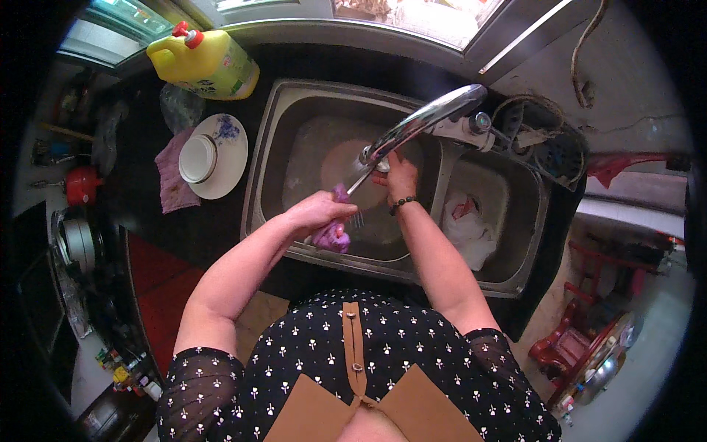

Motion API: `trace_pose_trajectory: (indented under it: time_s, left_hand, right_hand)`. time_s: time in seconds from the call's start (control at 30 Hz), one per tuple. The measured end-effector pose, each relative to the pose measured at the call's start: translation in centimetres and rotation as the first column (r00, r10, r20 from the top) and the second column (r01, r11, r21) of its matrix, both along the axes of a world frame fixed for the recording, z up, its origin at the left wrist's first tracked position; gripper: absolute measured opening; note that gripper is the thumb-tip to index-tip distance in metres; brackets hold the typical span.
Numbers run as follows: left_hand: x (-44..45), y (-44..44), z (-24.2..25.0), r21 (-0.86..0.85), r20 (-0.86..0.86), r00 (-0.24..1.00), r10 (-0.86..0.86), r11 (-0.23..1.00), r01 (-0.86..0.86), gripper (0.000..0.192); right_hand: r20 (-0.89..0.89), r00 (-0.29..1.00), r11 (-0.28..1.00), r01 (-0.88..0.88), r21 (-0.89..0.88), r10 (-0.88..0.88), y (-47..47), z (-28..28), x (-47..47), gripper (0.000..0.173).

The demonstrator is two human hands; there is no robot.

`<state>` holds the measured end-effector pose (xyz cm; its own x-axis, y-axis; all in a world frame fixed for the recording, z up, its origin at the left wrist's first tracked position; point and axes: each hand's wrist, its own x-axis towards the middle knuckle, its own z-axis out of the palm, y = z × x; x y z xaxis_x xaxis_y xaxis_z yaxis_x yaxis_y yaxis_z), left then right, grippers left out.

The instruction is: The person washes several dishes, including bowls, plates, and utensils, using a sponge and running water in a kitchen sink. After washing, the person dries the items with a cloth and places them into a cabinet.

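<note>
My left hand (323, 212) is closed around a bunched purple cloth (332, 236) and a thin metal utensil (359, 183), over the front of the large basin. The utensil slants up towards my right hand (403, 175), whose thumb and fingers hold its shiny far end, apparently a spoon bowl. Above them arches the chrome faucet (425, 119), partly covering that end. Thin pale streaks show below my left hand; I cannot tell whether they are fork tines or water. A round pinkish shape (338, 161) lies in the large basin of the steel double sink (258, 166).
Left of the sink, a white bowl (197, 158) rests on a plate (229, 174), beside a pink cloth (170, 185). A yellow detergent jug (221, 63) stands behind. The small basin holds a white plastic bag (469, 240). A dark rack (552, 149) sits at the back right.
</note>
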<state>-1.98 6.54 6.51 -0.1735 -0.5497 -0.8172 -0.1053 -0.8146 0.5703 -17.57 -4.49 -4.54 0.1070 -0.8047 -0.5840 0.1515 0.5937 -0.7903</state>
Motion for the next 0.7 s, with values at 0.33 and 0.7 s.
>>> trace_pose_trajectory:
  time_s: [0.33,0.7]
  left_hand:
    - [8.3,5.6,-3.4,0.078,0.196,0.976,-0.095,0.994,0.081,0.021]
    - [4.6,0.5,-3.4,0.165,-0.113,0.961,0.252,0.959,-0.232,0.075]
  right_hand:
    - [-0.188,0.966,0.983,0.182,0.003,-0.178,-1.5,-2.0,-2.6,0.032]
    - [0.005,0.946,0.93,-0.32,0.179,0.325,3.0,2.5,1.4,0.047]
